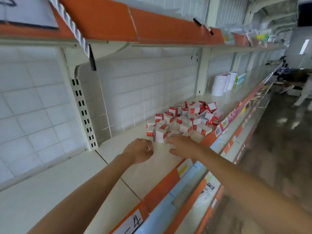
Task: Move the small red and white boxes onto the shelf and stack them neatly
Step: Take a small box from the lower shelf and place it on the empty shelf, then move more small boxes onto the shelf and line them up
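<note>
Right now we hold nothing firmly. Our left hand (141,150), just left of the frame's centre, has its fingers curled inward over the bare shelf (146,173); a small pale sliver shows at the fingers, but blur keeps us from telling whether anything is pinched there. Our right hand (181,146), just right of centre, is spread loosely, its fingertips (168,141) at the near edge of the heap, touching or almost touching the nearest box (160,135).

The red and white boxes (184,119) already lie on the shelf, a jumbled pile running up and to the right of our hands, tipped at every angle, none stacked.

We judge them to be light cardboard cartons: stiff enough to pinch, but easy to dent at the corners and quick to slide on the smooth shelf. Taking each across its two broad faces, thumb against fingers, looks safest to us, and several could probably be gathered at once. Pulling from the pile's foot may topple the ones leaning above.

Further right along the shelf stand white rolls (221,84).
</note>
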A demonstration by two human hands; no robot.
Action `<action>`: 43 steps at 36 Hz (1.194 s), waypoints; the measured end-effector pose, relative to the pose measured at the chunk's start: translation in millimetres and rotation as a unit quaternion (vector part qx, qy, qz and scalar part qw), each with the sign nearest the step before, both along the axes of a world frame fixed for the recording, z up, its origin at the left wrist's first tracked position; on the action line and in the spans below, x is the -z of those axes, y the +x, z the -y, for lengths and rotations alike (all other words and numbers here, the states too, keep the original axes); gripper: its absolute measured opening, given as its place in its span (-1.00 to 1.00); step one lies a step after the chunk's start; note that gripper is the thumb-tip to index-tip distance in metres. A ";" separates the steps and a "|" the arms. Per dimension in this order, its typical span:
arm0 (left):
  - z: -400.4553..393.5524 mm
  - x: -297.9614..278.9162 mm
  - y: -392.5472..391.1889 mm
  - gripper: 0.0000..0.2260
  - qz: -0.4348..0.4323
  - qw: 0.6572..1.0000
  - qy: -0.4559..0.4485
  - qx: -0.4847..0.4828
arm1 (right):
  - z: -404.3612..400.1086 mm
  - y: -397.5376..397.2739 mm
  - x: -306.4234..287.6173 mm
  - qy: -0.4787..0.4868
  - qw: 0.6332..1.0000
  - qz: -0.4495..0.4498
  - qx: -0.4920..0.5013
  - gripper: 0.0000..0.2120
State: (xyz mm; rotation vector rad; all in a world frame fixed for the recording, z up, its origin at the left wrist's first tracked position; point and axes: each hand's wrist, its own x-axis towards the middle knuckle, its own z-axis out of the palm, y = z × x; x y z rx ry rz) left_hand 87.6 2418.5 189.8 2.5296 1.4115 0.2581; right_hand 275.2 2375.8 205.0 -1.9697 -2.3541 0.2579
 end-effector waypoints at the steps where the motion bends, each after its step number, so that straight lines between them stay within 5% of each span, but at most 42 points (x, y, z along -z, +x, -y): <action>1: -2.9 -0.1 -0.6 -0.80 -0.003 1.000 -0.005 -0.005 | -5.7 1.2 -1.5 0.009 1.000 0.002 -0.006 -0.57; 7: -14.5 2.1 -6.1 -0.81 0.004 0.999 -0.012 -0.036 | -40.7 1.2 -10.9 0.085 0.994 0.022 -0.065 -0.46; 16: -2.6 -11.9 -33.8 -0.82 0.006 0.994 -0.017 -0.111 | -79.8 -8.7 -5.2 0.045 0.983 0.132 -0.115 -0.34; 22: 11.9 -21.1 -38.0 -0.82 -0.011 0.988 -0.010 -0.155 | -83.4 -9.1 -11.8 0.021 0.979 0.123 -0.159 -0.41; 34: 59.1 -18.0 -30.6 -0.85 0.036 0.966 0.008 -0.258 | -51.4 -33.6 -27.9 0.017 0.940 -0.086 -0.328 -0.58; 43: 158.5 -2.9 -68.1 -0.86 0.074 0.907 0.000 -0.414 | -15.0 -87.8 8.1 -0.046 0.888 -0.174 -0.424 -0.60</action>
